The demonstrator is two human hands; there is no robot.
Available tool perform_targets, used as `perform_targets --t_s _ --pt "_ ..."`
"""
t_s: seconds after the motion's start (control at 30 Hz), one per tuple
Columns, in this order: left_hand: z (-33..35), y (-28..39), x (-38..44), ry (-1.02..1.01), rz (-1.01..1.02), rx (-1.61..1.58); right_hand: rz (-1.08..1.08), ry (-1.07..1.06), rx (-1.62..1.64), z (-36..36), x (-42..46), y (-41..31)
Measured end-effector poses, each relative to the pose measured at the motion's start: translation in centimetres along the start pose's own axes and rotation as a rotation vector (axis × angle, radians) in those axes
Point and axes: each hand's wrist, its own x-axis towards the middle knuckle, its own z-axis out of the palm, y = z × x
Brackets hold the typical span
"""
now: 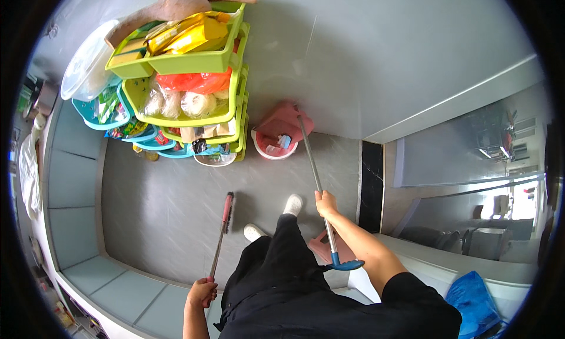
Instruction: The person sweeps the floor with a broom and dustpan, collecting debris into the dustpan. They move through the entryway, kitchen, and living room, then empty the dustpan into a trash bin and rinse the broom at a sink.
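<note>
My left hand [203,292] grips the pink handle end of a broom [219,244], whose narrow pink head with dark bristles [228,213] is over the grey floor. In my right hand [325,203] is the metal pole of a long-handled dustpan [314,167] with a blue grip [347,265] at its near end. The pole's far end reaches a pink dustpan pan [282,118], tilted over a pink bin with a white rim [276,157]. Light-coloured litter, partly blue, lies inside the bin [284,142]. Whether the pan touches the bin's rim, I cannot tell.
A green tiered basket rack [190,65] with bagged goods stands beside the bin, turquoise baskets [103,114] behind it. Cabinets [70,184] line the left side. A black threshold [371,187] and glass door are at right. Another pink object [324,246] stands beside my legs.
</note>
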Motion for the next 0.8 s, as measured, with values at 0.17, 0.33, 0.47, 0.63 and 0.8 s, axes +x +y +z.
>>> perform_targets --t_s 0.17,0.33,0.47,0.63,0.8 --pt "-0.6 1.3 -0.6 0.033 0.068 0.149 -0.149 0.018 -0.122 -3.4 -4.4 0.1" --pt "1.5 2.8 -1.3 0.006 0.143 0.161 -0.015 -0.054 -0.209 -0.9 -3.9 4.5" --pt "2.7 3.3 -2.7 0.015 0.185 0.229 -0.052 0.081 -0.092 -1.4 -1.0 7.3" --pt "4.3 2.3 -3.7 0.01 0.211 0.213 0.001 0.015 -0.102 -2.0 -5.0 7.4" --pt "6.4 2.8 -4.8 -0.011 0.238 0.263 -0.026 0.027 -0.085 -1.1 -2.0 7.2"
